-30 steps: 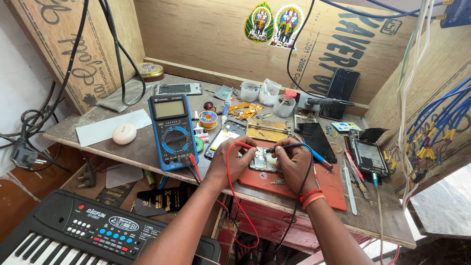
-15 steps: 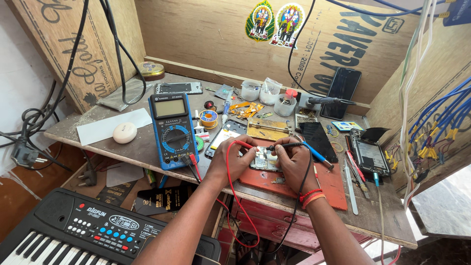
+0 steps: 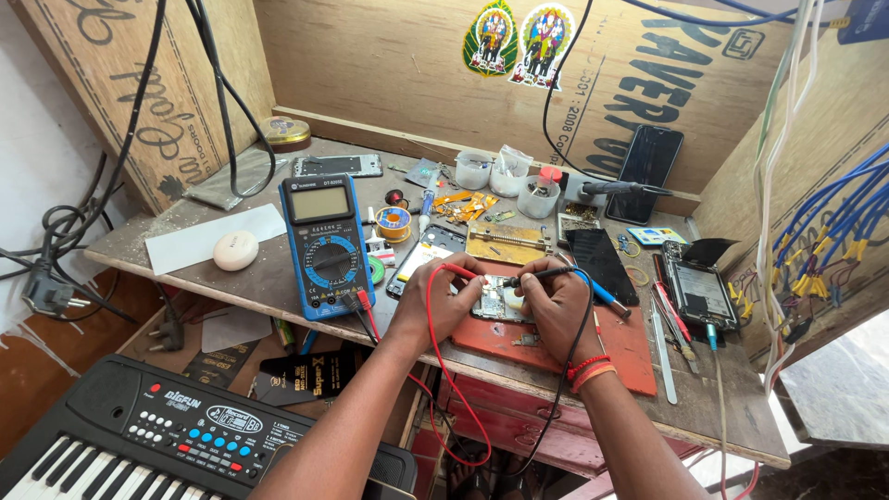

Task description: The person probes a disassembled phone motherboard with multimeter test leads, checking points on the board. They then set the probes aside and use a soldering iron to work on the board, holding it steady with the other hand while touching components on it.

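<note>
— Left hand [image 3: 435, 301]?
— Closed, pinching the red probe [image 3: 458, 269] between thumb and fingers, just right of the multimeter [image 3: 324, 245]. Wrist low at the bench edge, forearm coming up from below.

— And the right hand [image 3: 556, 310]?
— Closed as well, gripping the black probe [image 3: 537, 274], farther right of the multimeter. Knuckles up, fingers curled down, red and orange bands round the wrist.

— Whereabouts of the circuit board [image 3: 495, 301]?
— Between the two hands, right of the multimeter, lying flat on the red mat [image 3: 630, 347], partly hidden by fingers.

— Stage reached, judging from this?
— Seemingly mid-measurement. Both leads plugged in at the multimeter's foot, both probe tips brought down to the board. Exact contact points too small to tell. Nothing legible on the display, so no saying whether a reading is in.

— Anything left undone?
— Probably. Board bare and out of any housing, with an opened phone [image 3: 701, 292] lying far right of the multimeter, not closed up.

— Farther out?
— Solder spool [image 3: 395, 222] just right of the multimeter, white oval puck [image 3: 235, 250] to its left, black keyboard [image 3: 139, 435] below it, off the bench.
</note>
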`<state>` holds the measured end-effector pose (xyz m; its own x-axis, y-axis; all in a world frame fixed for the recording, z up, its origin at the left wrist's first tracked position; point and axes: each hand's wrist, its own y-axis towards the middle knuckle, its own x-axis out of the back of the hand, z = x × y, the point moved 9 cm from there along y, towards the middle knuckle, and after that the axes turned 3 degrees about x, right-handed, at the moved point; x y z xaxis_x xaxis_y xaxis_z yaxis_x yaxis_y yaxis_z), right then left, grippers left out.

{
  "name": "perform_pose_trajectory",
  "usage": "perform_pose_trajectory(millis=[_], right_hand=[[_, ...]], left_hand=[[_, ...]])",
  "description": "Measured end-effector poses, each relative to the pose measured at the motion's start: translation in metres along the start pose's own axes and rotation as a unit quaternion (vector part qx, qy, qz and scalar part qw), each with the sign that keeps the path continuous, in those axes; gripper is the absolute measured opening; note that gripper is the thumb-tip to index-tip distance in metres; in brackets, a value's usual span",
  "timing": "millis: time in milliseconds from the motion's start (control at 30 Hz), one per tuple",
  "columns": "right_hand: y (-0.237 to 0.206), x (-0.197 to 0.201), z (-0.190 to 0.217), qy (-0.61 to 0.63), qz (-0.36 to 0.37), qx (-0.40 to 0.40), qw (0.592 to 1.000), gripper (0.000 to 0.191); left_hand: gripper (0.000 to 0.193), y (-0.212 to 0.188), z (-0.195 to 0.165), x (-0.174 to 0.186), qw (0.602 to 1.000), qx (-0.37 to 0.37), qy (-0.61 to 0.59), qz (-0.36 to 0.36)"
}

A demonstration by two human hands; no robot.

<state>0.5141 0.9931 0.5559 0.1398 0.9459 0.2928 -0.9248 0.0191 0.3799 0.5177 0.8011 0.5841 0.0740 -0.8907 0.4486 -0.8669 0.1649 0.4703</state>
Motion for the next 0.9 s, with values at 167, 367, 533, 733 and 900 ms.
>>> perform_pose_trajectory(millis=[167, 367, 533, 733, 900], right_hand=[[-0.002, -0.001, 0.006, -0.004, 0.003, -0.003, 1.000, 0.014], [-0.002, -0.001, 0.016, 0.000, 0.002, 0.005, 1.000, 0.014], [-0.001, 0.000, 0.018, -0.005, 0.001, -0.002, 1.000, 0.014], [-0.001, 0.001, 0.020, 0.011, -0.008, 0.005, 1.000, 0.012], [-0.003, 0.000, 0.019, -0.007, 0.012, -0.001, 1.000, 0.013]], left_hand=[[0.017, -0.001, -0.005, 0.005, 1.000, -0.004, -0.004, 0.002], [0.017, -0.001, -0.012, 0.009, 1.000, -0.010, -0.007, 0.000], [0.018, 0.001, -0.011, 0.011, 1.000, 0.002, 0.000, 0.000], [0.018, 0.001, -0.012, 0.013, 1.000, -0.002, 0.019, -0.007], [0.019, 0.000, -0.012, 0.011, 1.000, 0.004, 0.002, 0.000]])
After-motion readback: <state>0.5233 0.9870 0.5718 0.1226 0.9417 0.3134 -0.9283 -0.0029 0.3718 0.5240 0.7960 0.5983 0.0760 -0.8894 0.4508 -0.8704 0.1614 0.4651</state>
